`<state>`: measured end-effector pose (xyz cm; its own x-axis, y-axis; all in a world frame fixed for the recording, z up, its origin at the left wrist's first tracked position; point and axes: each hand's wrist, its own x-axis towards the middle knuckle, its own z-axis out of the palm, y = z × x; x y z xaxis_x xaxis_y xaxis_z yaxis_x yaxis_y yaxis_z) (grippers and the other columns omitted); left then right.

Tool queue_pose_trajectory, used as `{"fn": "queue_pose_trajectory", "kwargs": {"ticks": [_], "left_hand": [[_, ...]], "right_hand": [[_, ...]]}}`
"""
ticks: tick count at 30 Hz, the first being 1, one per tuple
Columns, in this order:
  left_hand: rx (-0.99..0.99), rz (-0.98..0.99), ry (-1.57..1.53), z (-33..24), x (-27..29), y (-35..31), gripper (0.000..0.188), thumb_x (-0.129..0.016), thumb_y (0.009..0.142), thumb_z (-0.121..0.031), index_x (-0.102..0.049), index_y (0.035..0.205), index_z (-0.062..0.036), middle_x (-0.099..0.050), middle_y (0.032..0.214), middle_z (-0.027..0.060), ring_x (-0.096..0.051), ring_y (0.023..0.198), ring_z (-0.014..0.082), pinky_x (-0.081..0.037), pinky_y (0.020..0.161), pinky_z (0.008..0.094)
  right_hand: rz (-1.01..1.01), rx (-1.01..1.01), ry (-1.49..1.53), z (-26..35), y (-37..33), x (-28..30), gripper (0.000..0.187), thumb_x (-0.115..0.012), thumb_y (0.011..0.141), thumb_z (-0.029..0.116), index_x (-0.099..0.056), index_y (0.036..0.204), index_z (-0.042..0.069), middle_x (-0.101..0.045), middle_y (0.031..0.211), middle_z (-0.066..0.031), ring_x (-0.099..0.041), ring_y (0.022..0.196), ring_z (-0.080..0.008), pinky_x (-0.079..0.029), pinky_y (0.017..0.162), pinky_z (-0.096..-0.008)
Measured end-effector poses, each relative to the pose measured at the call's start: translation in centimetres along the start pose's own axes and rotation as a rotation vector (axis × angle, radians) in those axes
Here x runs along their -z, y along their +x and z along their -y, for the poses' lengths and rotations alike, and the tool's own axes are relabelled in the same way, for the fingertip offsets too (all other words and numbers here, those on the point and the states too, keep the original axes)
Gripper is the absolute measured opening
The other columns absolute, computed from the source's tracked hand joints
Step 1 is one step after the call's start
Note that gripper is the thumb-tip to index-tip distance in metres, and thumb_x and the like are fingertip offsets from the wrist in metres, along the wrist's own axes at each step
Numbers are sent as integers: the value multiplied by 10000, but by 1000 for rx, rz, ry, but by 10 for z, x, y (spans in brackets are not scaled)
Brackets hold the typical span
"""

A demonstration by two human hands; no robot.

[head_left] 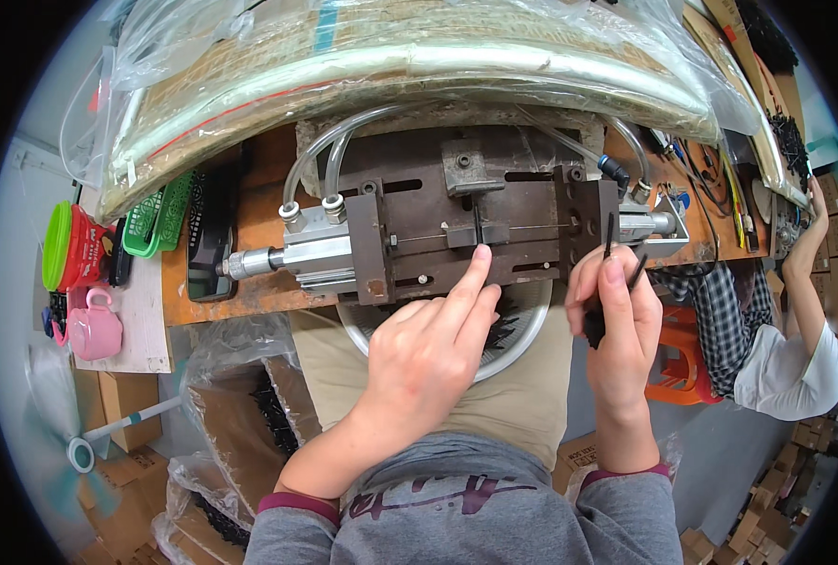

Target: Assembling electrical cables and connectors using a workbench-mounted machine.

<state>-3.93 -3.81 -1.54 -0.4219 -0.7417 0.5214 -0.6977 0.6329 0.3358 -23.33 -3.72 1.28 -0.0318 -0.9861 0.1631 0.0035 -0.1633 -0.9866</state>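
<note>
A dark metal fixture (419, 209) with a pneumatic cylinder (318, 259) at its left end lies before me. In its middle, a thin black piece (478, 221) stands between small grey jaw blocks (463, 235). My left hand (430, 353) reaches to these jaws, its index finger stretched out with the tip at the near end of the black piece. Nothing is gripped in that hand. To the right of the fixture, my right hand (618, 315) is closed around a few thin black sticks (610, 231); their lower ends are hidden by the fingers.
A round white-rimmed basket (532, 334) with black pieces sits on my lap. Plastic-wrapped material (400, 71) spans the back. At left stand a green basket (158, 221), a pink cup (96, 330) and a fan (81, 455). Another person (788, 367) works at right.
</note>
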Motion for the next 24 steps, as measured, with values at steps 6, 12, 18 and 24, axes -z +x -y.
{"fn": "queue_pose_trajectory", "kwargs": {"ticks": [6,12,18,24], "left_hand": [[64,30,23,-1,2,6,274,-836,769,-110,-752,1017,-29,-723,1273,123,-681,667,184,-525,612,281],[33,-19,-207,-4,12,8,307,-862,759,-114,-759,1039,-38,-750,1175,121,-727,754,185,-543,622,287],[-20,-29,-478,-16,25,-1,387,-871,732,-21,-762,1103,-9,-737,1014,114,-742,859,223,-621,675,323],[52,-70,-262,-8,12,-4,307,-795,793,-33,-714,1072,64,-684,1187,156,-706,796,203,-586,659,297]], "right_hand": [[-10,-51,-10,5,-11,4,257,-487,1101,178,-561,900,35,-535,844,-5,-412,683,-40,-338,622,-209],[26,-252,184,1,-12,-1,177,-543,1090,176,-563,965,52,-564,832,14,-421,611,0,-310,522,-177],[167,-369,247,-2,-10,-10,142,-546,1091,151,-612,1080,26,-488,710,81,-369,570,16,-263,489,-193],[47,-142,213,-7,-9,-5,353,-472,1124,314,-564,956,18,-452,679,49,-351,570,-16,-265,513,-213]]}}
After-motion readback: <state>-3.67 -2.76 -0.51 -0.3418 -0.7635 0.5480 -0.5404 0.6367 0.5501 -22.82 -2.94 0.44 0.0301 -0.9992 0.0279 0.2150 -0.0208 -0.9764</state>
